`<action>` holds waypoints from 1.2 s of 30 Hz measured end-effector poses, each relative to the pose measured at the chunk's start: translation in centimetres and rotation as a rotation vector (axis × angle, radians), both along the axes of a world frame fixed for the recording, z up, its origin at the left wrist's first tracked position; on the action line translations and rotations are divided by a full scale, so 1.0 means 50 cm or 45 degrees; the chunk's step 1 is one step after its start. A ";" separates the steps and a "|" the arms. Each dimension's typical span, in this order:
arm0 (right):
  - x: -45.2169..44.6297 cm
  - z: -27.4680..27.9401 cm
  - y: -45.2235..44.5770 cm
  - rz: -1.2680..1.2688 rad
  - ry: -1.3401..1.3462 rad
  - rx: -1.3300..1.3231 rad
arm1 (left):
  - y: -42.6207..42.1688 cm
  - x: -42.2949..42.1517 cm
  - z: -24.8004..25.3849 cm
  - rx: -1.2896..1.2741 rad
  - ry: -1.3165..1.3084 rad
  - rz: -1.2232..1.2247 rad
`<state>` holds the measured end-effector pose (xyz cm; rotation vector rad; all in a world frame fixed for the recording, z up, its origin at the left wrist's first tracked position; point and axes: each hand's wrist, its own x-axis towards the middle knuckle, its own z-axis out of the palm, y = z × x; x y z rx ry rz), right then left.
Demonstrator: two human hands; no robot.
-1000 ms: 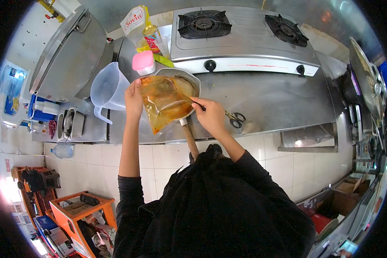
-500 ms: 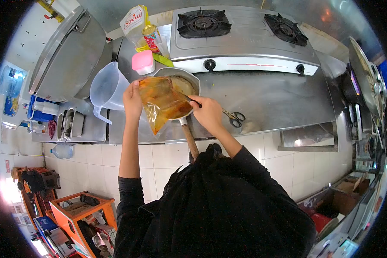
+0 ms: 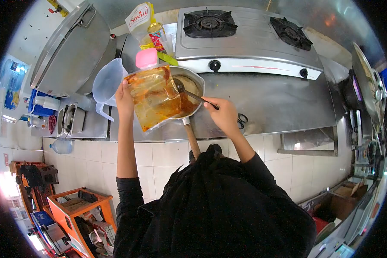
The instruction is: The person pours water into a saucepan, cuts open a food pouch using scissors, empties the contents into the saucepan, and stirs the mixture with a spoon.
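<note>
My left hand (image 3: 124,98) is closed on the left edge of a clear plastic bag (image 3: 152,96) smeared with orange-brown sauce. The bag hangs tilted over the left part of a saucepan (image 3: 201,81) with a wooden handle (image 3: 192,137). Pinched in my right hand (image 3: 223,114) is a dark-handled spoon (image 3: 195,95), its bowl at the bag's right edge, above the pan. Reddish-brown sauce (image 3: 187,105) lies in the pan beside a paler content. Scissors (image 3: 242,120) rest on the counter, partly hidden behind my right hand.
A translucent measuring jug (image 3: 109,81) stands left of the pan. Behind are a pink-lidded tub (image 3: 146,57), a can (image 3: 156,32) and a Sovia pouch (image 3: 138,21). A two-burner stove (image 3: 249,38) stands at the back of the steel counter (image 3: 279,99).
The spoon has come out of the bag to the right, so its bowl now shows. The bag looks flatter and has shifted slightly left; sauce now shows in the pan.
</note>
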<state>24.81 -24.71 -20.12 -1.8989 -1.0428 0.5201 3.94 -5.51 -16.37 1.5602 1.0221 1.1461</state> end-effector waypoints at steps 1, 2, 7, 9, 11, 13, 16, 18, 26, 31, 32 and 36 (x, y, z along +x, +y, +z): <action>0.003 0.006 -0.005 0.000 0.002 0.001 | -0.001 0.000 0.001 -0.005 -0.003 0.008; 0.005 0.011 -0.009 -0.001 0.004 0.001 | -0.001 0.000 0.001 -0.011 -0.022 -0.004; 0.016 0.013 -0.021 -0.023 0.019 -0.053 | 0.003 0.004 -0.009 -0.014 -0.074 -0.023; 0.019 0.020 -0.026 -0.029 0.081 -0.072 | 0.005 0.006 -0.012 0.002 -0.077 -0.028; 0.022 0.023 -0.030 -0.033 0.149 -0.135 | 0.010 0.005 -0.018 0.003 -0.083 -0.036; 0.027 0.018 -0.033 -0.020 0.177 -0.138 | 0.015 0.003 -0.024 -0.014 -0.090 -0.045; 0.039 -0.015 -0.035 0.039 0.153 -0.072 | 0.010 0.003 -0.021 -0.059 -0.134 -0.042; 0.047 -0.033 -0.034 0.098 0.127 -0.057 | 0.014 0.001 -0.019 -0.081 -0.126 -0.066; 0.072 -0.020 -0.011 0.377 0.098 0.071 | 0.019 -0.005 -0.012 -0.219 -0.122 -0.189; 0.088 -0.040 -0.001 0.313 0.052 0.076 | 0.033 -0.019 -0.009 -0.283 -0.266 -0.266; 0.090 -0.036 -0.003 0.326 0.017 0.076 | 0.037 -0.022 -0.012 -0.282 -0.266 -0.274; 0.092 -0.052 0.007 0.437 0.030 0.184 | 0.037 -0.019 -0.008 -0.280 -0.256 -0.291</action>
